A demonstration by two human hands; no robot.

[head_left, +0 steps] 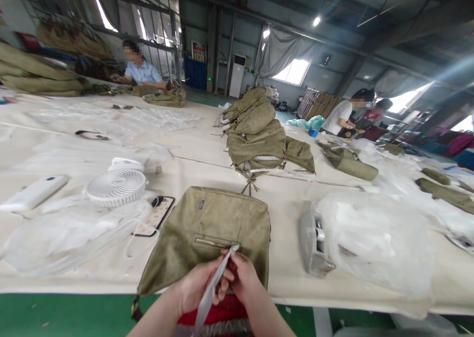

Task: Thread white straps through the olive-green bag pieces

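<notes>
An olive-green bag [207, 233] lies flat on the white table [281, 278] in front of me, its zip pocket facing up. Over the bag's near edge, my left hand [198, 285] and my right hand [242, 275] meet, both pinching a thin strip of clear plastic film [213, 287] that runs up between the fingers and hangs down towards me. Both hands are closed on the strip.
Left of the bag lie a phone [157, 216], a small white fan [116, 186], a white power bank [35, 193] and clear plastic bags [70, 238]. To the right sit a grey tape dispenser [314, 243] and a plastic bag heap [374, 238]. A stack of olive bags [259, 139] lies beyond. Other people work at the far edges.
</notes>
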